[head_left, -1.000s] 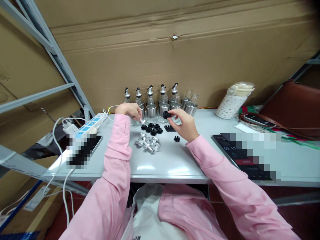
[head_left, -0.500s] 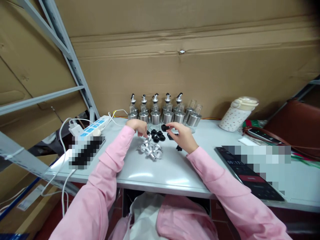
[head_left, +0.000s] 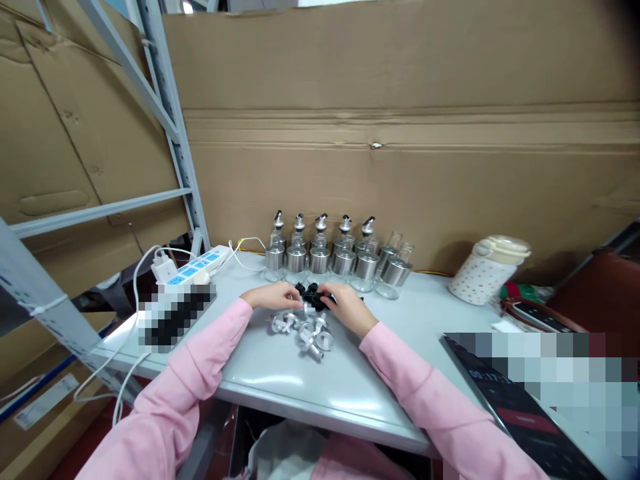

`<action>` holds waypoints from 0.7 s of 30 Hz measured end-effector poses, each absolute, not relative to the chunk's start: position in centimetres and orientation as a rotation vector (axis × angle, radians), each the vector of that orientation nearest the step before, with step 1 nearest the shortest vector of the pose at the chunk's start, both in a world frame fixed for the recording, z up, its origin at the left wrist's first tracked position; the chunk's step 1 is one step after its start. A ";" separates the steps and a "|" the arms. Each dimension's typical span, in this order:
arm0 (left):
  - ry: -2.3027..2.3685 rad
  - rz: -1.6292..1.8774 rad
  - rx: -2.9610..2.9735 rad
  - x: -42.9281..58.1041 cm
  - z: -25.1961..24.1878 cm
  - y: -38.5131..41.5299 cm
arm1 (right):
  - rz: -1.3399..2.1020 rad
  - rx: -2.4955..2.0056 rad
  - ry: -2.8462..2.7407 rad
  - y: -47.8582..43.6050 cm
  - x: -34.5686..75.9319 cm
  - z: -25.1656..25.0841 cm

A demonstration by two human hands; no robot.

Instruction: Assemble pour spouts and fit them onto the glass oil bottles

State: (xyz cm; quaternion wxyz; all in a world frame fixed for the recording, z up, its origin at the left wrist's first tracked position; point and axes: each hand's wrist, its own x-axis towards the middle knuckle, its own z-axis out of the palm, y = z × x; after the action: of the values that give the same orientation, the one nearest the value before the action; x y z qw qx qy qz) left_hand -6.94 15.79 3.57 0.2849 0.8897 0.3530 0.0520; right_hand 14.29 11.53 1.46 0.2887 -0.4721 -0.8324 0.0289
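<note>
My left hand (head_left: 278, 295) pinches a silver spout piece (head_left: 308, 309) at the left side of the black stoppers. On the right, my right hand (head_left: 345, 304) has its fingers closed on a black stopper (head_left: 327, 301), close to the left fingertips. Several more black stoppers (head_left: 313, 288) lie between and behind the hands. Nearer the table's front edge is a loose pile of silver spout pieces (head_left: 305, 331). Behind the hands stand glass bottles with metal bands (head_left: 319, 260); the back row carries silver pourers with black tips (head_left: 321, 221).
A power strip (head_left: 200, 263) with white cables and a dark phone (head_left: 180, 319) lie at the left. At the right are a spotted white bottle (head_left: 487, 270), a tablet showing a timer (head_left: 520, 407) and a brown bag (head_left: 595, 293). Cardboard (head_left: 400, 80) rises behind the table.
My right hand has moved left with the black stopper, toward my left hand, which now has a silver piece at its fingertips. The camera view has tilted up.
</note>
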 end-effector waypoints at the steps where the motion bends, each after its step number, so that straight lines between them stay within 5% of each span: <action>1: 0.949 0.197 2.398 -6.7 3.3 15.6 | 0.093 -1.263 -2.243 11.5 14.2 1.5; 21: 1.115 0.739 2.287 -5.7 2.1 12.8 | -0.024 -1.393 -2.220 10.4 14.6 2.7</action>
State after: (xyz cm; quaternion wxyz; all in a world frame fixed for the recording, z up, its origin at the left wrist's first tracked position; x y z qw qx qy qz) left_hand -5.71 12.77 2.13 0.2437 0.8371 0.4083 0.2704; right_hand 14.59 10.36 2.67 0.2572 -0.5135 -0.8186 -0.0088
